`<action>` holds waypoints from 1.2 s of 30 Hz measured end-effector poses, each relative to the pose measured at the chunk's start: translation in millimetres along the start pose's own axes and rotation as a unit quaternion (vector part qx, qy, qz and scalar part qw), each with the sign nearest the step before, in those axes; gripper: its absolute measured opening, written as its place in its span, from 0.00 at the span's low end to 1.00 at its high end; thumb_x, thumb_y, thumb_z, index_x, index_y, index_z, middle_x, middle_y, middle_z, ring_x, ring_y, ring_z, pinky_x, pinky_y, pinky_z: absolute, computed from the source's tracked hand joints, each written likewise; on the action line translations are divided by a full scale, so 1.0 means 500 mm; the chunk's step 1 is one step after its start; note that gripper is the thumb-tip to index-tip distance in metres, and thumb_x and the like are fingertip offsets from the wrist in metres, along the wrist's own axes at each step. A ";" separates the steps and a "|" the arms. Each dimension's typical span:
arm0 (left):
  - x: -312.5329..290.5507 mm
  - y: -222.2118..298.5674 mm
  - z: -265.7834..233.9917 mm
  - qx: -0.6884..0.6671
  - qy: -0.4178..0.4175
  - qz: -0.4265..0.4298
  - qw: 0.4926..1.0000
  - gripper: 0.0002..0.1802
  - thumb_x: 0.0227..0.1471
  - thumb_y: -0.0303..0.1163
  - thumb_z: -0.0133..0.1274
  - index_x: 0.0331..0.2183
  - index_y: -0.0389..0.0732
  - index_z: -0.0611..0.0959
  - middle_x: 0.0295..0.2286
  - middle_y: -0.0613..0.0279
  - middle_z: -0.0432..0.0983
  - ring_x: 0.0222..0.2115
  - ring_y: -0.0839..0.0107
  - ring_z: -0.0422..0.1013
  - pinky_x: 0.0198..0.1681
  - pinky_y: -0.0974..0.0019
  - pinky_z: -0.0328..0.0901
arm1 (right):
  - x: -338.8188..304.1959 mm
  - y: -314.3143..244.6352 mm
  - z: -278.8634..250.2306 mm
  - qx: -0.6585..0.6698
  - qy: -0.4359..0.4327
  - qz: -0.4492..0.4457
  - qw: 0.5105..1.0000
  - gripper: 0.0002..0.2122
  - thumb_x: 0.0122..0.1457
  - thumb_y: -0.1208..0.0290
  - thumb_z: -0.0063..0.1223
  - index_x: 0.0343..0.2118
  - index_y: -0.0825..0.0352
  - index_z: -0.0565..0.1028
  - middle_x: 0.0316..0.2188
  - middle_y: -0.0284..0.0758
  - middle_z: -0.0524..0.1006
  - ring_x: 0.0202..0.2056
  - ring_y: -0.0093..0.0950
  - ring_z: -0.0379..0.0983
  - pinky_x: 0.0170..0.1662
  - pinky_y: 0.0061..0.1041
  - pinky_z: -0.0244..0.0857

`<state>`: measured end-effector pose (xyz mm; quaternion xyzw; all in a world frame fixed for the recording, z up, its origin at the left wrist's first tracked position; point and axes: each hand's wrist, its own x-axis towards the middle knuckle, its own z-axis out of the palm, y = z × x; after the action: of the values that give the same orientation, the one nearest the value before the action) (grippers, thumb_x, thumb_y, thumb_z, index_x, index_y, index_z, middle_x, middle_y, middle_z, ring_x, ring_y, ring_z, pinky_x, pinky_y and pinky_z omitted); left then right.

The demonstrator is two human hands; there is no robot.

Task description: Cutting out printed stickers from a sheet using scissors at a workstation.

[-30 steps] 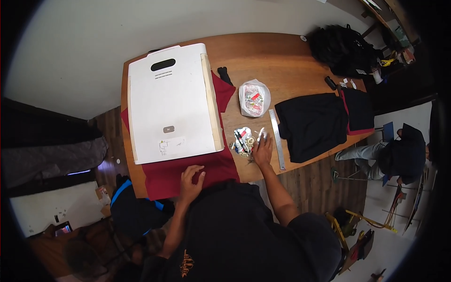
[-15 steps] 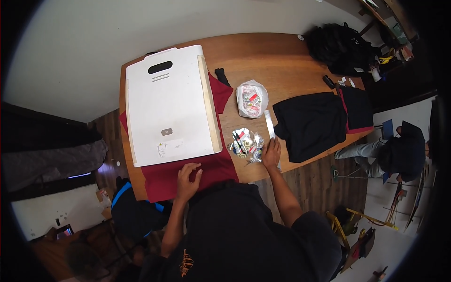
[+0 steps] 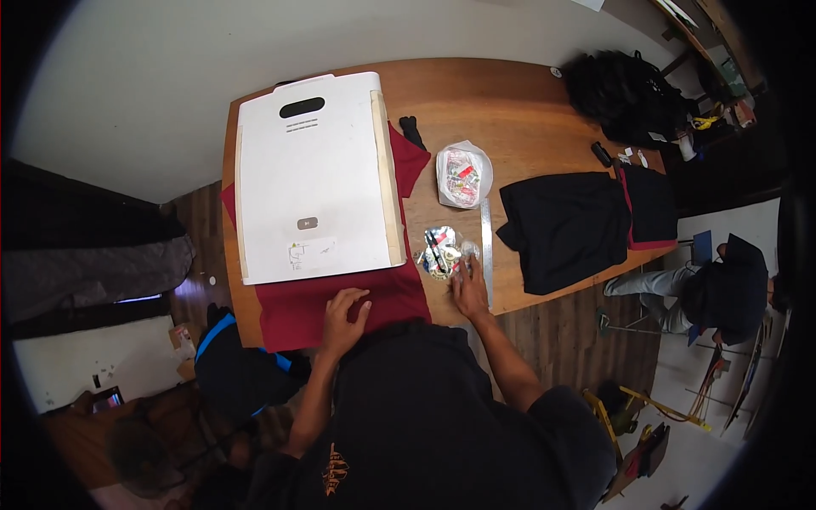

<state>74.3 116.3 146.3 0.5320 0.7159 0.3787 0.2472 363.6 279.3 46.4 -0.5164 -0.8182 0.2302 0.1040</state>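
Note:
My left hand [image 3: 342, 321] rests at the near edge of a dark red cloth garment [image 3: 340, 302], its thumb and fingers apart. Over that garment lies a large white panel [image 3: 314, 183] with a dark oval slot near its far end. At the right, my right hand [image 3: 469, 293] reaches with spread fingers to a small cluster of odds and ends [image 3: 439, 255], among them clear, roll-like pieces and a dark pen-like stick. Whether its fingertips grip any of these is hard to see. Just right of this hand lies a metal ruler [image 3: 486, 255].
A white plastic-lined tub [image 3: 463, 174] of small packets stands beyond the cluster. Folded black cloth [image 3: 561, 225] with red edging lies at right, a black backpack [image 3: 629, 98] at the far right corner. One person [image 3: 722, 289] is at right; another [image 3: 144, 450] is lower left.
My right hand has moved left, off the ruler and to the cluster of small items. The ruler now lies straighter and nearer. My left hand has stayed on the red cloth's edge.

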 end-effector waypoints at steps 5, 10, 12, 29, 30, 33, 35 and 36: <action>-0.006 -0.018 0.005 0.010 0.005 -0.009 1.000 0.13 0.54 0.31 0.60 0.42 0.41 0.83 0.40 0.57 0.78 0.42 0.59 0.74 0.44 0.61 0.62 | -0.011 -0.007 0.008 0.023 0.081 0.004 0.996 0.23 0.60 0.72 0.51 0.59 0.72 0.67 0.63 0.56 0.57 0.64 0.52 0.53 0.65 0.45 0.50; -0.060 -0.120 0.054 0.125 -0.078 0.015 0.989 0.16 0.58 0.33 0.55 0.48 0.43 0.81 0.51 0.52 0.72 0.53 0.54 0.68 0.55 0.53 0.61 | -0.029 -0.002 0.008 -0.003 -0.030 -0.016 0.999 0.18 0.62 0.70 0.49 0.55 0.67 0.72 0.60 0.52 0.63 0.61 0.49 0.57 0.64 0.45 0.50; -0.087 -0.174 0.076 0.148 -0.151 0.028 0.977 0.23 0.61 0.35 0.49 0.58 0.49 0.75 0.61 0.50 0.60 0.62 0.50 0.58 0.64 0.49 0.52 | -0.022 -0.027 -0.001 0.015 -0.009 -0.010 1.000 0.16 0.60 0.73 0.51 0.52 0.66 0.75 0.58 0.50 0.66 0.60 0.49 0.60 0.62 0.44 0.53; -0.242 -0.217 0.052 0.188 -0.338 0.097 0.917 0.22 0.65 0.45 0.44 0.54 0.49 0.78 0.66 0.60 0.52 0.68 0.60 0.46 0.69 0.48 0.43 | -0.083 -0.074 -0.014 0.069 -0.292 -0.364 0.882 0.08 0.60 0.64 0.56 0.32 0.63 0.80 0.31 0.35 0.81 0.33 0.36 0.78 0.37 0.32 0.73; -0.244 -0.215 0.056 0.187 -0.339 0.097 0.917 0.22 0.65 0.45 0.44 0.54 0.49 0.78 0.66 0.60 0.52 0.68 0.60 0.46 0.69 0.48 0.43 | -0.075 -0.094 -0.006 0.075 -0.248 -0.371 0.892 0.08 0.60 0.65 0.56 0.32 0.64 0.80 0.33 0.35 0.81 0.36 0.36 0.78 0.39 0.32 0.73; -0.235 -0.213 0.069 0.179 -0.307 0.078 0.932 0.22 0.64 0.45 0.46 0.54 0.47 0.78 0.65 0.60 0.56 0.67 0.60 0.49 0.68 0.48 0.44 | 0.011 -0.207 0.000 0.098 -0.111 -0.411 0.899 0.16 0.61 0.67 0.53 0.51 0.65 0.76 0.62 0.40 0.66 0.63 0.40 0.60 0.64 0.39 0.56; -0.220 -0.202 0.070 0.164 -0.334 0.057 0.927 0.22 0.64 0.45 0.46 0.54 0.47 0.78 0.64 0.60 0.57 0.66 0.59 0.50 0.68 0.48 0.45 | 0.031 -0.219 0.035 0.027 -0.121 -0.387 0.914 0.20 0.63 0.66 0.50 0.56 0.65 0.71 0.65 0.39 0.60 0.66 0.39 0.53 0.67 0.41 0.49; -0.223 -0.203 0.070 0.165 -0.334 0.057 0.926 0.22 0.64 0.45 0.46 0.54 0.47 0.78 0.64 0.60 0.57 0.66 0.59 0.50 0.68 0.48 0.45 | 0.034 -0.216 0.056 -0.043 -0.131 -0.364 0.921 0.24 0.64 0.65 0.47 0.62 0.66 0.65 0.69 0.39 0.54 0.70 0.38 0.46 0.71 0.42 0.41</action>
<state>77.3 5.2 38.7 0.7006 0.6127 0.0688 0.3591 258.4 248.1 73.3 -0.1525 -0.9652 0.2065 0.0501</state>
